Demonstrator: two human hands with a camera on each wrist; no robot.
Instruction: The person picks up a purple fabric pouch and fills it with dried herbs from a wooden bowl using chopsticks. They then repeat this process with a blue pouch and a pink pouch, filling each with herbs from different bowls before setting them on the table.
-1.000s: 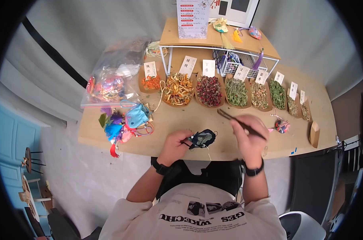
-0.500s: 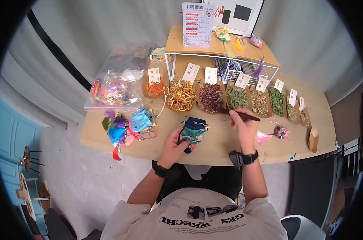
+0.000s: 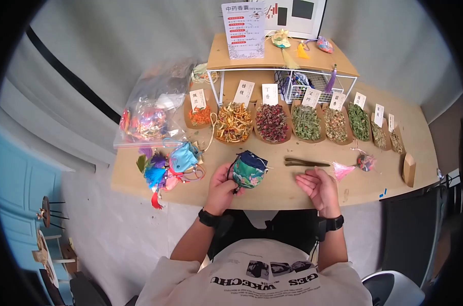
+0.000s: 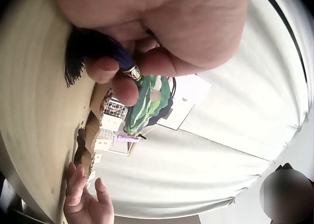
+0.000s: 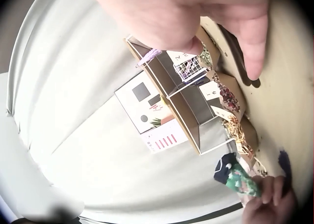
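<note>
A green and navy patterned pouch (image 3: 249,170) is held by its lower end in my left hand (image 3: 222,189). In the left wrist view, thumb and fingers of the left hand (image 4: 147,32) pinch it by the silver bead of its dark tassel (image 4: 93,49); the green cloth (image 4: 149,103) hangs beyond. My right hand (image 3: 320,189) is palm up with relaxed fingers and holds nothing. Just beyond its fingers, dark tweezers (image 3: 305,162) lie on the table. The right wrist view shows the right hand (image 5: 196,17) beside the tweezers (image 5: 235,52).
Paper trays of dried herbs, such as red buds (image 3: 272,123) and green leaves (image 3: 307,123), line the table with name cards. Colourful pouches (image 3: 183,157) and a plastic bag (image 3: 152,115) lie left; a pink-tasselled sachet (image 3: 366,162) lies right. A wooden shelf (image 3: 287,58) stands behind.
My right hand has let go of the tweezers, which now lie on the table, and has turned palm up. The pouch in my left hand has turned, its green patterned side now showing.
</note>
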